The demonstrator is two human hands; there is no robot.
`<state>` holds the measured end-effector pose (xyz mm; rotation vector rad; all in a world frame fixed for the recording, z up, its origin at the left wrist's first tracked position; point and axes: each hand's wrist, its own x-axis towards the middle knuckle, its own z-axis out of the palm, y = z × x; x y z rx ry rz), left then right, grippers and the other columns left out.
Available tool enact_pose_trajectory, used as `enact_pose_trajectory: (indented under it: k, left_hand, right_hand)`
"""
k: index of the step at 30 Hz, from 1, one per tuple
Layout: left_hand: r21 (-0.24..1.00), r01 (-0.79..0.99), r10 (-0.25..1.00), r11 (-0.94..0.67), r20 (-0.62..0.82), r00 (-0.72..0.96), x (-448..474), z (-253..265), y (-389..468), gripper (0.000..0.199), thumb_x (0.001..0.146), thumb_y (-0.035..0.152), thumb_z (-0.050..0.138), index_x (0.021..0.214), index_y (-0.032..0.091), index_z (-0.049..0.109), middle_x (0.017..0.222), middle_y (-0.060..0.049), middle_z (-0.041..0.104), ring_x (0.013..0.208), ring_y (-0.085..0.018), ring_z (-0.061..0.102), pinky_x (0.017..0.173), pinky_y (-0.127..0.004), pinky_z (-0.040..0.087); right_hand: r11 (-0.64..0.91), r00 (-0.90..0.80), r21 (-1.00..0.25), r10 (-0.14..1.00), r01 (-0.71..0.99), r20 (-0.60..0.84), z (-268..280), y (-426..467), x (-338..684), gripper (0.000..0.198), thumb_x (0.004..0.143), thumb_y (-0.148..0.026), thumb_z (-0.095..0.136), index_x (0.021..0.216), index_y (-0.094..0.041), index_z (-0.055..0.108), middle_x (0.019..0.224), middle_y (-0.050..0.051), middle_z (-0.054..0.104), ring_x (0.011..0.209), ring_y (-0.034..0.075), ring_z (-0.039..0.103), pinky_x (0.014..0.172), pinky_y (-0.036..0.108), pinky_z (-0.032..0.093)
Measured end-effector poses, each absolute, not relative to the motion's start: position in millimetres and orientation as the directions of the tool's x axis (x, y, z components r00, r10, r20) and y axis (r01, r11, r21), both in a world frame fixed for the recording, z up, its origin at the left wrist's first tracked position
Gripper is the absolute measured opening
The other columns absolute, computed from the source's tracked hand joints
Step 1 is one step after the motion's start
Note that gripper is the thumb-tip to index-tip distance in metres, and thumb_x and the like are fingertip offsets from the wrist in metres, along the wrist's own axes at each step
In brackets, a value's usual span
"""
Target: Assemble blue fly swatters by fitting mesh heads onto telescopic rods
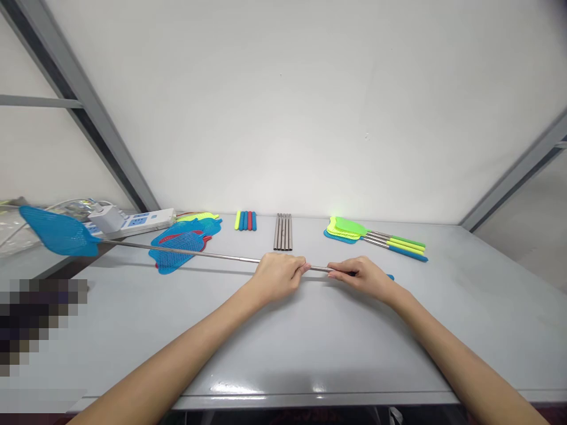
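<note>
A fly swatter with a blue head [62,231] and a long extended metal rod stretches from the far left across the table. My left hand [280,275] is closed round the rod [217,255] near the middle of the view. Farther right, my right hand [362,277] grips the handle end, and a blue tip [390,277] shows behind it. A short length of rod is bare between my two hands. The swatter hangs just above the table, its shadow below it.
Loose swatter heads [179,254] in blue, red and yellow lie at left, beside a power strip [148,221]. At the back are coloured handle grips [245,221] and several metal tubes [283,232]. Swatters with handles [348,227] are stacked at right on the grey table [301,348].
</note>
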<state>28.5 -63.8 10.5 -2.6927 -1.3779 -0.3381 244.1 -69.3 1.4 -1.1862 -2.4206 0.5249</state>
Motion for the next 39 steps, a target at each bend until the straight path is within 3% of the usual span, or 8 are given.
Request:
enact_pose_trajectory:
  k: [6,17,35,39]
  left_hand:
    - [0.032,0.806,0.784,-0.591,0.260,0.564,28,13,-63,0.037,0.087,0.035,0.026,0.067,0.020,0.052,0.053,0.001,0.055,0.049,-0.012,0.051,0.044,-0.025,0.015]
    - [0.025,0.813,0.792,-0.581,0.247,0.559,28,19,-65,0.038,0.087,0.035,0.024,0.066,0.020,0.052,0.056,0.002,0.057,0.050,-0.012,0.051,0.045,-0.024,0.015]
    - [0.091,0.836,0.833,-0.541,0.199,0.517,26,25,-66,0.040,0.087,0.038,0.025,0.070,0.021,0.057,0.059,0.001,0.059,0.053,-0.013,0.053,0.045,-0.025,0.016]
    - [0.090,0.831,0.828,-0.549,0.200,0.525,24,24,-65,0.040,0.087,0.038,0.024,0.071,0.022,0.057,0.061,0.001,0.060,0.055,-0.013,0.053,0.045,-0.025,0.017]
  right_hand:
    - [0.576,-0.529,-0.443,0.814,0.687,0.239,-2,-67,248,0.041,0.083,-0.047,0.036,0.095,-0.021,0.064,0.054,0.001,0.049,0.049,0.011,0.038,0.048,0.023,0.028]
    - [0.594,-0.523,-0.411,0.804,0.692,0.282,-2,-65,252,0.041,0.082,-0.047,0.040,0.097,-0.019,0.065,0.058,0.002,0.057,0.050,0.011,0.044,0.049,0.023,0.029]
    - [0.638,-0.546,-0.260,0.762,0.725,0.348,0,-63,256,0.038,0.084,-0.045,0.036,0.104,-0.025,0.062,0.059,0.002,0.055,0.053,0.011,0.046,0.049,0.021,0.029]
    - [0.637,-0.545,-0.296,0.767,0.712,0.340,0,-63,257,0.036,0.084,-0.044,0.039,0.104,-0.024,0.062,0.060,0.001,0.057,0.054,0.011,0.047,0.051,0.022,0.031]
